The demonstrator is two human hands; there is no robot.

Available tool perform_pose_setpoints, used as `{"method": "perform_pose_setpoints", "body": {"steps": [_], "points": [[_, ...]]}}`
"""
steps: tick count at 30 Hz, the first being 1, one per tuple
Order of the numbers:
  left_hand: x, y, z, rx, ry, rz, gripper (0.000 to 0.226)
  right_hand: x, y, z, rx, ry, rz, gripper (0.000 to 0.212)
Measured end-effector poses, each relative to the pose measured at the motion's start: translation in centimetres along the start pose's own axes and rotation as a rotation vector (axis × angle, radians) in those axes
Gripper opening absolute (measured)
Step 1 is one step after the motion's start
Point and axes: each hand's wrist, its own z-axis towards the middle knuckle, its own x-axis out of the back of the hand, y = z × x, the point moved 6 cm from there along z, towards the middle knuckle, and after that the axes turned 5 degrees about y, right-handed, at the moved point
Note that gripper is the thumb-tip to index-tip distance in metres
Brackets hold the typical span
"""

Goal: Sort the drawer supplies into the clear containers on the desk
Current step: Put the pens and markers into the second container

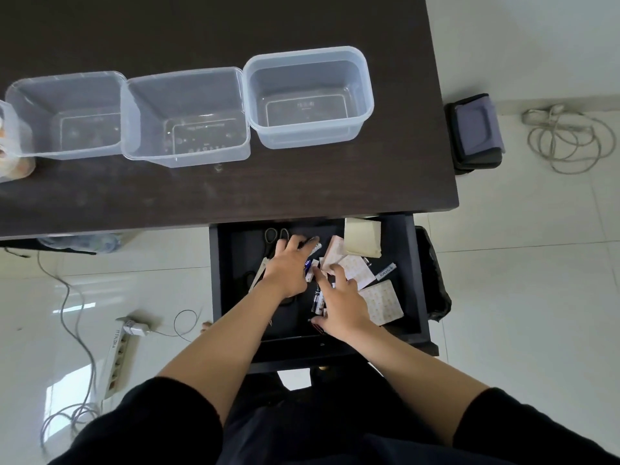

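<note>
Both hands are down in the open drawer (416, 273). The left hand (289, 267) curls over small white-wrapped items; whether it grips them I cannot tell. The right hand (339, 302) lies spread, fingers relaxed, over small tubes. Patterned packets (382, 302) lie beside it; their print is unreadable. Three clear containers (308, 95) stand on the desk (235, 193).

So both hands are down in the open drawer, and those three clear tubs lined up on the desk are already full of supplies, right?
Not quite. The head view shows both hands, left hand and right hand, in the open drawer, but the three clear tubs on the desk are empty.
</note>
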Motion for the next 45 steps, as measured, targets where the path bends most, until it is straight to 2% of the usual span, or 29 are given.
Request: {"method": "perform_pose_setpoints", "body": {"steps": [2,4,6,10,16,21,25,28,32,37,41,43,45], "points": [[-0.6,-0.5,-0.5,-0.022,-0.030,0.013,0.081,-0.3,-0.1,0.1,-0.014,-0.002,-0.032,0.110],[-1.7,-1.3,-1.3,0.011,-0.085,-0.079,0.084,-0.6,-0.1,0.2,-0.038,-0.010,-0.051,0.115],[-2.7,-2.1,-2.2,0.059,-0.114,-0.174,0.084,-0.8,0.0,0.3,-0.058,-0.014,-0.043,0.108],[-4.2,-2.7,-3.4,0.110,-0.068,-0.193,0.076,-0.9,0.3,0.3,-0.049,-0.025,-0.043,0.082],[-4.4,-2.5,-4.0,0.145,-0.002,-0.260,0.067,-1.4,0.6,0.2,0.067,-0.033,-0.126,0.077],[-4.8,-1.8,-3.9,0.105,-0.082,-0.323,0.096,-0.9,0.4,0.4,0.055,0.004,0.003,0.090],[-4.9,-1.9,-3.6,0.144,-0.064,-0.319,0.083,-1.1,-0.1,0.6,0.045,-0.041,-0.025,0.108],[-4.5,-1.8,-4.0,0.161,-0.043,-0.301,0.073,-1.3,0.0,0.9,0.050,-0.036,-0.034,0.105],[-4.4,-2.5,-5.4,0.213,-0.048,-0.220,0.061,-1.8,0.1,1.0,0.068,-0.062,-0.055,0.091],[-4.7,-2.8,-6.1,0.163,-0.045,-0.204,0.030,-2.3,-0.2,0.7,0.114,-0.144,-0.058,0.073],[-4.7,-2.8,-5.9,0.076,-0.083,-0.253,0.020,-1.9,-0.4,0.7,0.112,-0.168,-0.020,0.062],[-5.2,-2.6,-6.1,0.034,-0.135,-0.221,0.019,-1.9,-0.2,0.8,0.106,-0.188,0.011,0.059],[-5.7,-2.6,-6.3,0.033,-0.158,-0.148,0.022,-2.2,0.0,0.7,0.124,-0.202,0.030,0.047]]}}
